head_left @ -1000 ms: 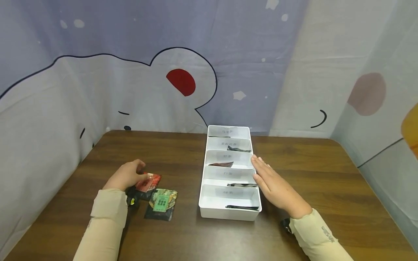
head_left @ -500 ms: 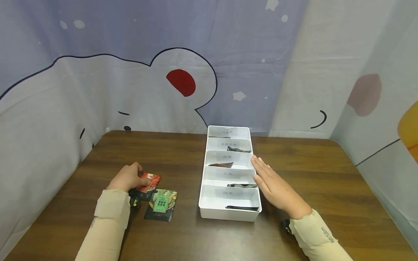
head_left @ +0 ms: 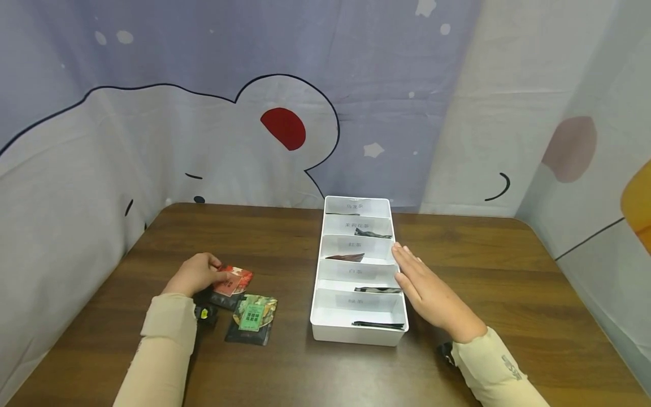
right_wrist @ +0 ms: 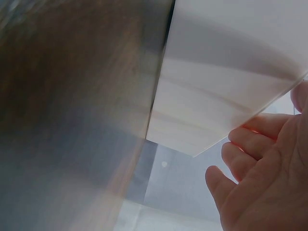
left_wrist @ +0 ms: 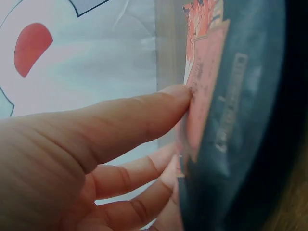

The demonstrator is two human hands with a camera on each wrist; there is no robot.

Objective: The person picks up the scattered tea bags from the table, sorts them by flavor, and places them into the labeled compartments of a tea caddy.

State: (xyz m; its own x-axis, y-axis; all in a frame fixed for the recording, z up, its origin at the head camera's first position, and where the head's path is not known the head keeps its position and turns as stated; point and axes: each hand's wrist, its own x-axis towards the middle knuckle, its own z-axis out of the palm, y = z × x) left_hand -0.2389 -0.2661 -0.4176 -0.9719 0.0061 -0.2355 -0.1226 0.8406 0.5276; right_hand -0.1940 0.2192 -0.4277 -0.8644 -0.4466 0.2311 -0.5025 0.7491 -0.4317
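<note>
My left hand (head_left: 195,275) pinches the edge of a red and black tea packet (head_left: 231,285) on the left of the table. In the left wrist view the thumb lies on the packet's printed front (left_wrist: 204,91), and the other fingers are at its edge, partly hidden behind it. A green and black tea packet (head_left: 251,319) lies just in front of the red one. On the right, my right hand (head_left: 432,291) has its fingers extended and rests against the right rim of a white divided box (head_left: 356,334); the right wrist view shows the fingers along that box's side wall (right_wrist: 211,86).
The box has several labelled compartments in a row, running away from me. Flat packets stand in them, such as a dark one (head_left: 378,325) at the front and a brownish one (head_left: 346,257) midway. A printed curtain (head_left: 229,141) hangs behind the wooden table (head_left: 285,243).
My left hand has shifted slightly and now pinches the red packet, which has moved a little away from me. My right hand and the box stay where they were.
</note>
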